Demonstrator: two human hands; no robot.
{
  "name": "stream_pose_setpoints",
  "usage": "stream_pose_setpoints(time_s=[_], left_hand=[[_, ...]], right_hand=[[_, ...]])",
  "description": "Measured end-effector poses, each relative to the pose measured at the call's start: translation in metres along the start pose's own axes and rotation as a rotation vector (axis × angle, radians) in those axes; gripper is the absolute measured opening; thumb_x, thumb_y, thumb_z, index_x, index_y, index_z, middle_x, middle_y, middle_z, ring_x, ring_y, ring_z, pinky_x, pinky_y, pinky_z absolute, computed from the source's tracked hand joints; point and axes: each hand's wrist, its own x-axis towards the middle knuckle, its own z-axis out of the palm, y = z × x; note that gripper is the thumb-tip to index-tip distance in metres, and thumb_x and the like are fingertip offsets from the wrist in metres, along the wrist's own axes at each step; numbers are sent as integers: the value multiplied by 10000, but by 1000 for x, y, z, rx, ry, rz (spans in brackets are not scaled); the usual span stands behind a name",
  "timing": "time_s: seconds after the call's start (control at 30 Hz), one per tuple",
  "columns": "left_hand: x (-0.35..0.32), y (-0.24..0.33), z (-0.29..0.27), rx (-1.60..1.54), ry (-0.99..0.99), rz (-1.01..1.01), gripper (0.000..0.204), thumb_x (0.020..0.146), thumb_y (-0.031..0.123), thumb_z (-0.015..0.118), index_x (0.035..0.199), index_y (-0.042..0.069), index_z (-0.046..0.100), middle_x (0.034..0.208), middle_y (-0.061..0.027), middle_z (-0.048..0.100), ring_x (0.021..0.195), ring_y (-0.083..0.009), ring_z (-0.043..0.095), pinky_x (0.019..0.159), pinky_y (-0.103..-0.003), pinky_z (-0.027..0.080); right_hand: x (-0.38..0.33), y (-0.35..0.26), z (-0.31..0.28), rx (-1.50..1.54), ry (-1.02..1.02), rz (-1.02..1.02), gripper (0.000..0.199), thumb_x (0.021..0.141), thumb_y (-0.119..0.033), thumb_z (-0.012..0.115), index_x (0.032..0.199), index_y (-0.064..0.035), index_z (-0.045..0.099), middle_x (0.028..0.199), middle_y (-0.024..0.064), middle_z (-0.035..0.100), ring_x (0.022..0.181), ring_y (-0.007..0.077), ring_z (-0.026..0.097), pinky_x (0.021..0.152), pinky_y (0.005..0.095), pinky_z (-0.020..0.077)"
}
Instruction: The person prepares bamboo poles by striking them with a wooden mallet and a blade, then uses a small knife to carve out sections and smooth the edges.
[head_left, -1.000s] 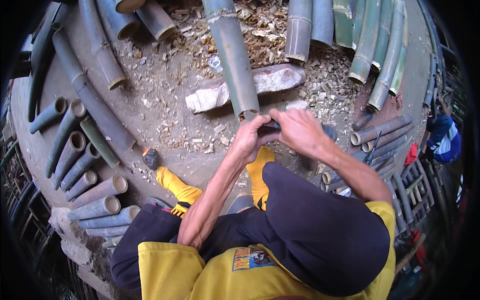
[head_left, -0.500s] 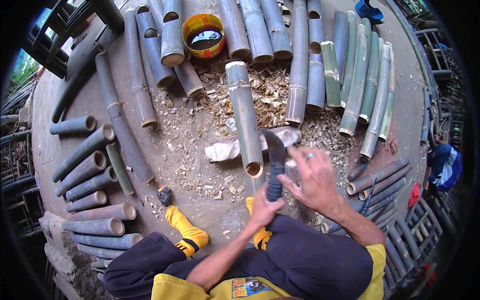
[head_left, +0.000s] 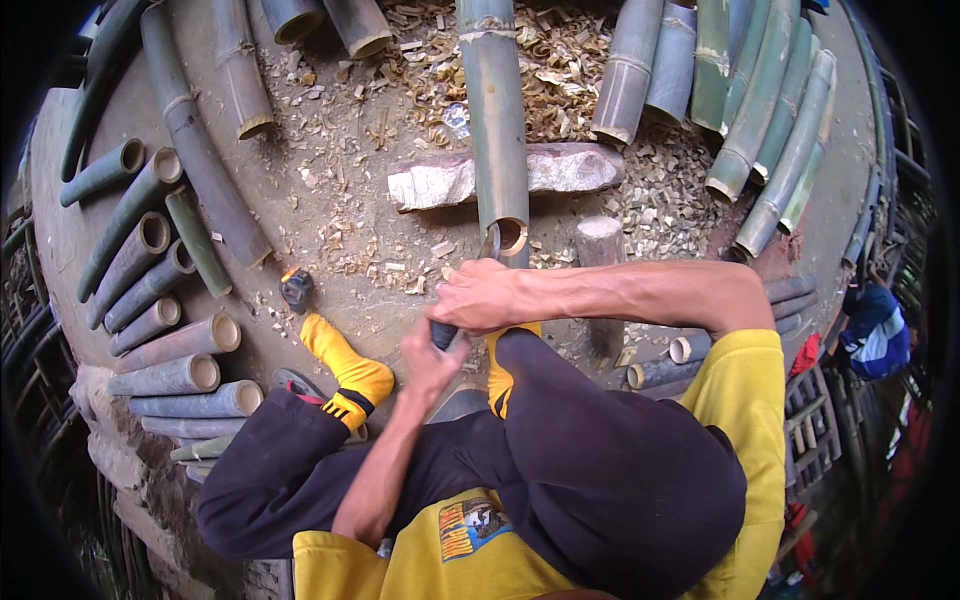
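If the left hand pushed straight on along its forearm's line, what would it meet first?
Most likely the right hand, closed around the same knife just ahead of the left hand; the depth between them is unclear from this view.

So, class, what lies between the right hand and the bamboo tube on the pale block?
In the head view, a short stretch of knife blade shows between the right hand and the bamboo tube.

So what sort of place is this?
Likely a bamboo workshop: cut bamboo lengths lie on both sides, pale shavings lie scattered, and one bamboo tube rests across a rough block.
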Motion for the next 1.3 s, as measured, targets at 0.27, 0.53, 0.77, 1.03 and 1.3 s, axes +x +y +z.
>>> stream_pose_setpoints(time_s=[0.27, 0.53, 0.77, 1.03, 1.3], left_hand=[[123, 102, -111, 850, -408, 364, 225, 615, 158, 683, 827, 83, 688, 634, -131, 644, 584, -285, 648, 586, -392, 537], [219, 185, -95, 1321, -821, 890, 87, 621, 82, 634, 703, 104, 652, 606, -44, 610, 493, -181, 565, 454, -322, 479], [97, 65, -93, 711, -421, 335, 241, 591, 156, 716, 824, 116, 671, 683, -144, 654, 595, -321, 645, 595, -425, 529], [139, 78, -121, 902, -591, 637, 303, 559, 102, 719, 825, 65, 580, 697, -107, 601, 684, -281, 635, 616, -412, 519], [105, 49, -108, 697, -531, 507, 226, 596, 136, 668, 804, 100, 591, 698, -141, 650, 610, -308, 650, 593, -425, 533]], right_hand=[[0, 9, -19, 507, 676, 324, 314, 748, -113, 620, 1039, -56, 516, 755, 190, 616, 734, 352, 649, 624, 450, 526], [22, 3, -10, 868, 1221, 562, 474, 764, -55, 633, 1171, -23, 393, 842, 270, 582, 750, 441, 605, 627, 484, 495], [-3, 8, 6, 610, 433, 282, 377, 757, -85, 628, 1092, -97, 457, 701, 157, 597, 646, 330, 639, 507, 444, 494], [13, -9, 9, 489, 749, 381, 471, 690, -97, 673, 1112, -55, 467, 844, 195, 555, 783, 357, 608, 634, 443, 493], [4, -12, 8, 610, 592, 386, 491, 692, -58, 686, 1121, -56, 448, 811, 231, 584, 747, 405, 613, 625, 471, 501]])
